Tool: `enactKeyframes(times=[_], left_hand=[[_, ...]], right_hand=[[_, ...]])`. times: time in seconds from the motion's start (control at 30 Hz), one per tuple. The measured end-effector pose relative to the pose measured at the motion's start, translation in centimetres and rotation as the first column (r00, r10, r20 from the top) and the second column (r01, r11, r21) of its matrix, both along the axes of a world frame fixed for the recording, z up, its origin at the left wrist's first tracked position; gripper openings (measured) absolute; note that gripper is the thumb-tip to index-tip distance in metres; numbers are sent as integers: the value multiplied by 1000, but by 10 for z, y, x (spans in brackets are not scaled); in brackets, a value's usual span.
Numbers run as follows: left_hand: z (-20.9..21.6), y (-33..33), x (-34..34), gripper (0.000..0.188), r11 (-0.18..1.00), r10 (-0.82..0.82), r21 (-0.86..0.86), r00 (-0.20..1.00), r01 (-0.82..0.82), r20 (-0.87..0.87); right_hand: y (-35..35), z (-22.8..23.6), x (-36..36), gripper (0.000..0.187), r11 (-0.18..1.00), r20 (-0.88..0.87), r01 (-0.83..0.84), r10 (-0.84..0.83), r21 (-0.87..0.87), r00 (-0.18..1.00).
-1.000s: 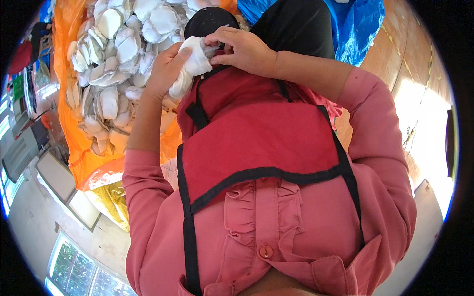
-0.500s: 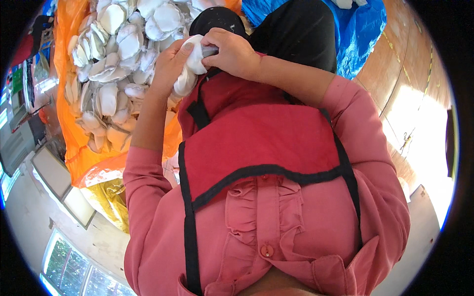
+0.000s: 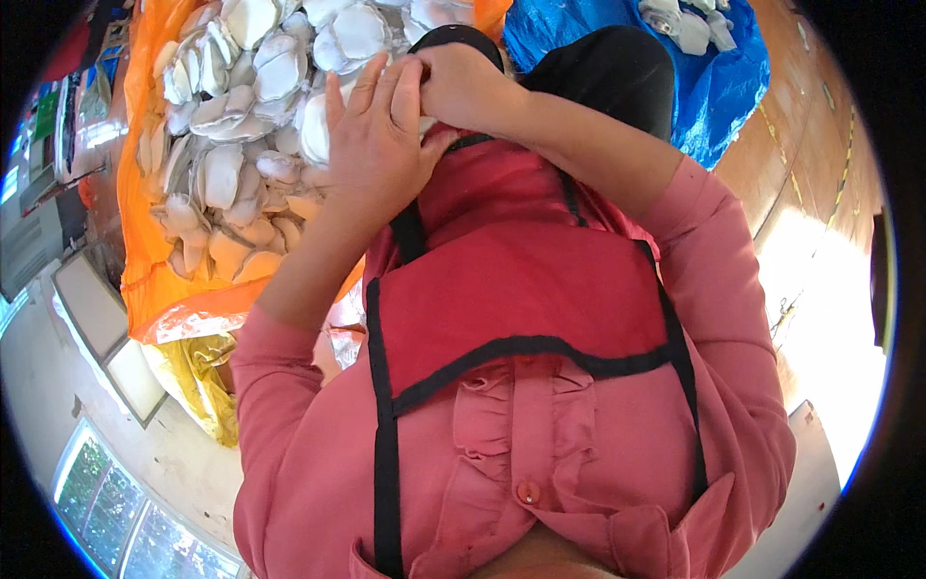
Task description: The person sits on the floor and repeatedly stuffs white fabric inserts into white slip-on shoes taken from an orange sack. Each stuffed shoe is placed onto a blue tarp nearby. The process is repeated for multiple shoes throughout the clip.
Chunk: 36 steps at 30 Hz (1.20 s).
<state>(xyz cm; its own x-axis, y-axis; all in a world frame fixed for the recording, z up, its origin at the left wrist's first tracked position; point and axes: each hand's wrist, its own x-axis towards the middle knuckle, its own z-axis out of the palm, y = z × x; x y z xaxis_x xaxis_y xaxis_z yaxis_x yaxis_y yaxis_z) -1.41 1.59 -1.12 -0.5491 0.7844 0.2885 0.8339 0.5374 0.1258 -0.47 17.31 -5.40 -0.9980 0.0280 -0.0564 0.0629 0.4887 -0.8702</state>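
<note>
My left hand [image 3: 381,145] shows its back, with several fingers stretched and spread and the thumb bent toward my right hand. A bit of a white rounded pad [image 3: 426,124] shows between its thumb and fingers. Another bright white pad surface [image 3: 313,131] comes out beside the little-finger side of that hand; whether it is held or lies on the heap is hidden. My right hand [image 3: 468,89] is closed, its fingertips behind the left fingers, so its grip is partly covered. Both hands meet above my lap, by the right edge of a heap of white pads [image 3: 275,68].
The heap lies on an orange plastic sheet [image 3: 145,261]. To the right of my black-clad knee [image 3: 617,82] is a blue plastic sheet [image 3: 714,106] with a few white pieces [image 3: 690,29]. A yellow bag [image 3: 198,386] sits at lower left, near a window [image 3: 106,502].
My left hand has turned over, its back now showing and fingers spreading, and has moved right against my right hand. The white pads that were plainly visible between the hands are now mostly covered.
</note>
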Motion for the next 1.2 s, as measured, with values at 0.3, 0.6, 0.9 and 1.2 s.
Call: enactKeyframes(times=[0.3,0.6,0.9,1.2], left_hand=[[-51,8,-15,50,994,-4,108,986,-14,165],[-60,7,-28,49,982,-58,187,889,-31,453],[-58,15,-29,52,971,188,39,854,-235,485],[-54,25,-49,66,919,379,-210,597,-334,707]], right_hand=[[14,-14,30,33,937,298,184,-92,-297,950],[14,-31,35,28,903,301,245,-138,-352,944],[19,-48,27,41,967,-103,166,-188,-193,977],[21,-40,18,47,990,65,109,-115,91,991]])
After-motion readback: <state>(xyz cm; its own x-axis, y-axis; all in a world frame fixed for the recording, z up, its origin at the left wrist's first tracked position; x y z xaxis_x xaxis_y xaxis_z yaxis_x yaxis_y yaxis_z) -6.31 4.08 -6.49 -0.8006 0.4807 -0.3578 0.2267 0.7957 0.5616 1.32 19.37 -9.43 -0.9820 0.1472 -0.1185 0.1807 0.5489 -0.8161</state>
